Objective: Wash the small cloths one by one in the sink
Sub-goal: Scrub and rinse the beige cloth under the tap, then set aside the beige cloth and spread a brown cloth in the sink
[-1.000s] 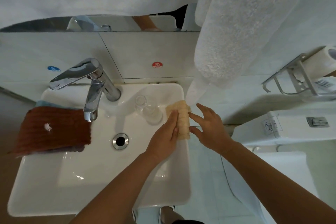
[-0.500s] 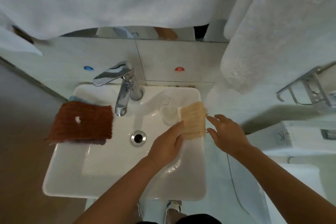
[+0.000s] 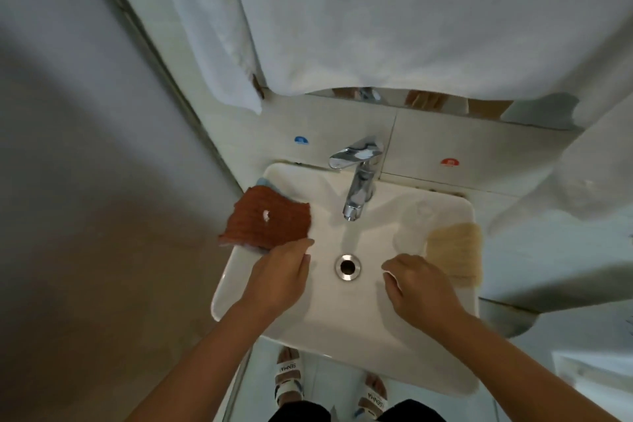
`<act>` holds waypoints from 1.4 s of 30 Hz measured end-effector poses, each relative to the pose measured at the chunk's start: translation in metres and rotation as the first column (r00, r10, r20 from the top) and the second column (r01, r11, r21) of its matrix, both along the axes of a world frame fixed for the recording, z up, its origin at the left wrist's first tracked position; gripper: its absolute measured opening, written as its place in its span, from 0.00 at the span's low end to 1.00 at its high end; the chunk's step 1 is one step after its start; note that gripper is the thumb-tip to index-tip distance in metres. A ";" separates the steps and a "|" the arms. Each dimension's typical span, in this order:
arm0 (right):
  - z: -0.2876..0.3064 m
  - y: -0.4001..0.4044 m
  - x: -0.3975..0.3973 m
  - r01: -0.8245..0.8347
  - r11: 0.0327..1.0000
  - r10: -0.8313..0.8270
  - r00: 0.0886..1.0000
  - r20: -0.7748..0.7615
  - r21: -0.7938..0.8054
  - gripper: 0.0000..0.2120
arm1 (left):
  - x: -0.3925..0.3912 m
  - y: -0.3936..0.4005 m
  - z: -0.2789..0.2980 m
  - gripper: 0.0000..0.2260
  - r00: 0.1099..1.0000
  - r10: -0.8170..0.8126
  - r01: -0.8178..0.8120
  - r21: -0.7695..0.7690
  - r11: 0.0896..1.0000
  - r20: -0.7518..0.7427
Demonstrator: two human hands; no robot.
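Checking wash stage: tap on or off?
Looks off. No stream shows below the faucet spout, and the sink basin around the drain holds no visible pooled water.

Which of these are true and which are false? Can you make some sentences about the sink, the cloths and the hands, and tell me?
1. The brown cloth lies on the sink's left rim. True.
2. The beige cloth sits inside the drain. False: it lies on the right rim, away from the drain.
3. The left hand reaches to the brown cloth's near edge. True.
4. The right hand grips the faucet. False: it hangs over the basin, holding nothing.
5. Water pours from the faucet. False: no stream shows.
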State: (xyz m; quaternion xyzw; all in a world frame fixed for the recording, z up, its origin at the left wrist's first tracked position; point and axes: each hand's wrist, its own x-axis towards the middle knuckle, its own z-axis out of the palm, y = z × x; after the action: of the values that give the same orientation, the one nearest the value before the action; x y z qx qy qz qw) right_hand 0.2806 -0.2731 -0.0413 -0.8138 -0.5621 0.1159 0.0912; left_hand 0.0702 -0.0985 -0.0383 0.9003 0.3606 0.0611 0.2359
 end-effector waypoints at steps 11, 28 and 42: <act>-0.022 0.110 -0.069 -0.104 0.990 0.103 0.995 -0.019 -0.094 0.14 | -0.062 0.077 0.007 0.16 0.999 0.039 -0.039 -0.011 0.999 0.002; -0.099 0.211 -0.097 -0.005 0.977 -0.016 0.995 -0.101 -0.214 0.32 | -0.067 0.165 -0.031 0.19 0.970 0.242 -0.222 -0.325 0.919 0.019; -0.097 0.191 -0.094 0.314 0.948 -0.219 0.768 -0.602 0.055 0.13 | -0.071 0.161 -0.025 0.19 0.898 0.342 -0.186 -0.464 0.866 0.277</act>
State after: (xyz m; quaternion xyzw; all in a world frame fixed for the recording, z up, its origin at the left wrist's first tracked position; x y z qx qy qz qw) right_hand 0.1864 -0.0821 -0.1386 -0.7997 -0.3915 0.3046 0.3382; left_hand -0.0005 0.0622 -0.0632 0.7423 0.4390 0.1721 0.4760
